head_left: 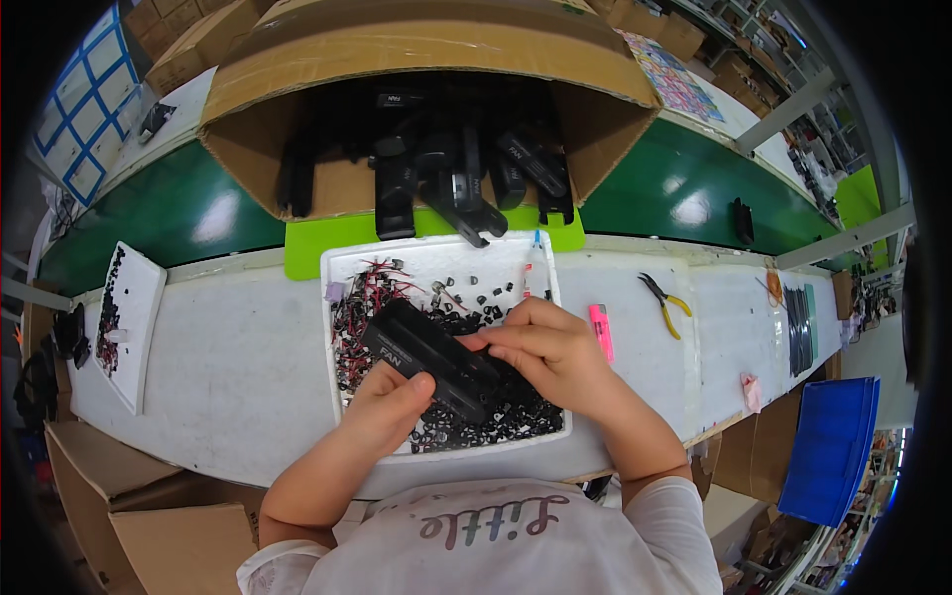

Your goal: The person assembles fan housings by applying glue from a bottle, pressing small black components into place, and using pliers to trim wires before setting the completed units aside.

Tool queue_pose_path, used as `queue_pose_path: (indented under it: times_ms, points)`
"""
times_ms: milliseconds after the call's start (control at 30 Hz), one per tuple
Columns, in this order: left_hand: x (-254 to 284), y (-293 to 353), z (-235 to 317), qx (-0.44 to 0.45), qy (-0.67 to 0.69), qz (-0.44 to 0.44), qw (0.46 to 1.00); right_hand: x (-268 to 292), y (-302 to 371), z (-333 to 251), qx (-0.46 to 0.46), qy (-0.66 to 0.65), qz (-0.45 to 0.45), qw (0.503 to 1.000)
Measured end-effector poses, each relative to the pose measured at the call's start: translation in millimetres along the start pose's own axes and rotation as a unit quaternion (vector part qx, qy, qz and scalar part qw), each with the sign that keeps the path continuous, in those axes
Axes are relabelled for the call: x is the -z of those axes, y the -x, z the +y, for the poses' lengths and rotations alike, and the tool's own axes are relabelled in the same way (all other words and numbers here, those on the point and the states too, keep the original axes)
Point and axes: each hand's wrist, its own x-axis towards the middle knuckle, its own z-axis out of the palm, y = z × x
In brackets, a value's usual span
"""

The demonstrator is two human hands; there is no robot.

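Observation:
A long black plastic housing (436, 362) is held tilted over a white foam tray (349, 260). My left hand (392, 405) grips its near left end, with the thumb on top. My right hand (555, 352) has thumb and fingers pinched together at the housing's right side; whatever lies between the fingertips is hidden. Under both hands, the tray carries many small black parts (506, 412) and a heap of red and black wired pieces (359, 327). A slim tube with a blue tip (536, 260) leans at the tray's far right corner.
A cardboard box (426, 45) opens toward me beyond the tray, with several black housings (397, 193) inside. Right of the tray lie a pink lighter-shaped object (601, 332) and yellow-handled pliers (674, 307). Another white tray (134, 342) stands left. A green conveyor belt (635, 188) runs behind.

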Motion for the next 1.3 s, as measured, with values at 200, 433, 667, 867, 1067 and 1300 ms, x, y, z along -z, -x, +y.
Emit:
queue_pose_path:
  times_ms: [200,433,667,867,1067,1300]
  points:
    - [0.6,-0.1,-5.9,-0.012,-0.012,-0.026,1.000,-1.1,-1.0,-9.3,-0.019,-0.109,0.016,0.994]
    - [-2.8,0.2,-4.7,-0.049,-0.044,-0.044,0.997,-2.3,1.4,1.3,0.065,-0.049,0.068,0.994]
    - [-1.4,3.4,-8.9,-0.016,0.013,-0.020,1.000,-3.6,3.4,0.7,0.073,-0.017,0.074,0.994]
    - [4.4,0.9,-5.6,0.033,0.095,-0.034,0.994,3.0,-2.9,4.1,0.197,-0.017,0.033,0.980]
    - [6.2,-0.6,-4.5,0.043,0.104,-0.043,0.993,10.8,-0.4,-1.0,0.167,-0.013,-0.014,0.986]
    - [2.2,0.2,-5.6,0.030,0.087,-0.059,0.994,18.5,-0.3,-5.5,0.132,0.024,-0.038,0.990]
